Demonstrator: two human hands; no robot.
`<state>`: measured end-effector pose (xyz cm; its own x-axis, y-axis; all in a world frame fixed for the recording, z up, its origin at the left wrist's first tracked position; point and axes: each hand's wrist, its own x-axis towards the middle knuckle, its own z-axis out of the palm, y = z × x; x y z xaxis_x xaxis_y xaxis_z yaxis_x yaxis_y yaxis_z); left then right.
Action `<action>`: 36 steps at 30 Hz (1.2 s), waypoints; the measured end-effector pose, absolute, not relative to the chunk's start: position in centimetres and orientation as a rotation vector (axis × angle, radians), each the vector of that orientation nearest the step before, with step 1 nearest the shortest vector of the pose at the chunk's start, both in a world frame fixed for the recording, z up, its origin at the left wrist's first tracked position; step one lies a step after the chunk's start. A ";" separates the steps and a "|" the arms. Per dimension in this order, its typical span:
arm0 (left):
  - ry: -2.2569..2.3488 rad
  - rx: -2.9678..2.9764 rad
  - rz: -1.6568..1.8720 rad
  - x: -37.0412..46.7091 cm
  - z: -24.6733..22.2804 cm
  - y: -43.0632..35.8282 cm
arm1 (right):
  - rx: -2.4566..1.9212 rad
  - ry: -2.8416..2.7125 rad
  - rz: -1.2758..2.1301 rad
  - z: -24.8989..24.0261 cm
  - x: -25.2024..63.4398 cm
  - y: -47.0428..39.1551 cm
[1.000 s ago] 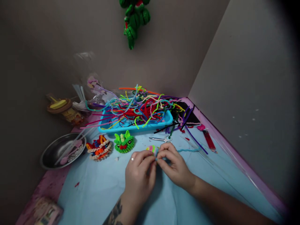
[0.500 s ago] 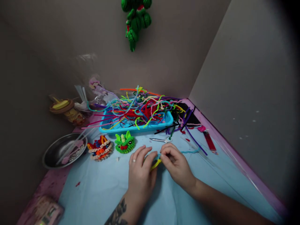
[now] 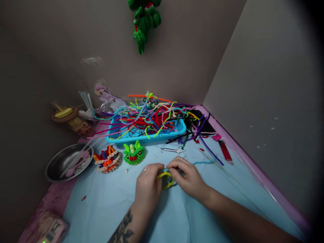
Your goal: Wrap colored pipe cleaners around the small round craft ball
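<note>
Between my two hands is a small ring of yellow and blue pipe cleaners (image 3: 169, 184), partly hidden by my fingers. My left hand (image 3: 149, 185) is closed on the ring's left side. The fingertips of my right hand (image 3: 188, 177) pinch the blue strand at its upper right. A light-blue pipe cleaner tail (image 3: 205, 162) stretches out to the right behind my right hand. Just beyond my hands lie small scissors (image 3: 174, 150). A green pipe cleaner animal head (image 3: 134, 153) and an orange one with cream fringes (image 3: 108, 160) sit to the left.
A blue tray (image 3: 141, 139) heaped with tangled pipe cleaners stands at the back. At left is a metal bowl (image 3: 54, 165) holding beads and pink pieces. A red strip (image 3: 225, 151) lies at right. A green figure (image 3: 144, 23) hangs on the wall.
My left hand's fingers have lowered and drawn in, and the yellow ring between my hands now shows more openly. My right hand still pinches. The view has shifted slightly.
</note>
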<state>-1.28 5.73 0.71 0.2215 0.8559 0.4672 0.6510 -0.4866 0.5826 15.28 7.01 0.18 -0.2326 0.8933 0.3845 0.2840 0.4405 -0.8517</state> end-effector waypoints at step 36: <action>1.262 2.516 1.186 -0.8 2.9 5.5 | -1.049 -1.597 1.154 0.8 15.1 7.2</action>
